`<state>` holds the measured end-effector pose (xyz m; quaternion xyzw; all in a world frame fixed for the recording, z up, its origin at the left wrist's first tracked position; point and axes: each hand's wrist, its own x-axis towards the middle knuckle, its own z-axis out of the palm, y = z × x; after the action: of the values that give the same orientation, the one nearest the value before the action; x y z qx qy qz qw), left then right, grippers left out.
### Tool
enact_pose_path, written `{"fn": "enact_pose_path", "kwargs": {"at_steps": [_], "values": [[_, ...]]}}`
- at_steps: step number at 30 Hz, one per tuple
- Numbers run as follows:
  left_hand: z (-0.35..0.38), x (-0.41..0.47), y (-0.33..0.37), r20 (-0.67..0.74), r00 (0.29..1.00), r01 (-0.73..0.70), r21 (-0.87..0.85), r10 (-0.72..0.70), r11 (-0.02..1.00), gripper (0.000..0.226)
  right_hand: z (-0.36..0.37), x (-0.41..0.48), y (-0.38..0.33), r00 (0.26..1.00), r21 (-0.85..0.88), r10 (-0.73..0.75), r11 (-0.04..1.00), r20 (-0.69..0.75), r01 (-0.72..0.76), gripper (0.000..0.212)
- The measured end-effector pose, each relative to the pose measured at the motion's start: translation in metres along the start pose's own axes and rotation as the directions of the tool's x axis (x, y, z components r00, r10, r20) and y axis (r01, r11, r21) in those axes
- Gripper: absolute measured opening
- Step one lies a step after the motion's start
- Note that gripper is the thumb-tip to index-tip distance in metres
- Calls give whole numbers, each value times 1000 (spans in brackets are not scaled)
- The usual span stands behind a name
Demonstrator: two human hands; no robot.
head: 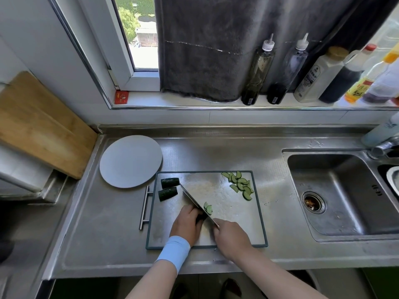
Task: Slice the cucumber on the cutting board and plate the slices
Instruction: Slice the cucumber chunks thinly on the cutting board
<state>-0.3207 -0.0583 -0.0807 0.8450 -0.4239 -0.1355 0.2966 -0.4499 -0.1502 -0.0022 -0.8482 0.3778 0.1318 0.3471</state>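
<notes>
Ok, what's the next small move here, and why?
Probably cut another slice: the left hand holds a cucumber piece against the knife gripped by the right hand, only two slices lie beside the blade, and the plate holds none.

I see open stainless-steel counter (pixel 216 152) behind the green-rimmed steel cutting board (pixel 211 188), and a narrower bare strip between the board and the sunken steel sink (pixel 336 169) on the right. On the board, the long steel knife (pixel 193 200) crosses diagonally; two dark cucumber halves (pixel 170 182) block the far-left corner, pale green slices (pixel 240 184) the far-right. The round white plate (pixel 130 161) lies just beside that left corner, open from above.
</notes>
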Motion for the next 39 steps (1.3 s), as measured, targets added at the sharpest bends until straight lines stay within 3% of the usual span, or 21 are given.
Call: {"fn": "enact_pose_path", "kwargs": {"at_steps": [12,27,39], "values": [[-1,2,-1,35,997,76,-11,-75,997,16,-3,-22,4,998,-15,-43,999,-51,43,25],[-2,3,-1,51,997,59,7,-59,998,16,-2,-2,-3,999,-2,6,1000,40,-6,24],[-7,5,0,59,997,53,2,-53,999,17,-4,-4,-1,1000,-14,-9,1000,3,9,27]]}}
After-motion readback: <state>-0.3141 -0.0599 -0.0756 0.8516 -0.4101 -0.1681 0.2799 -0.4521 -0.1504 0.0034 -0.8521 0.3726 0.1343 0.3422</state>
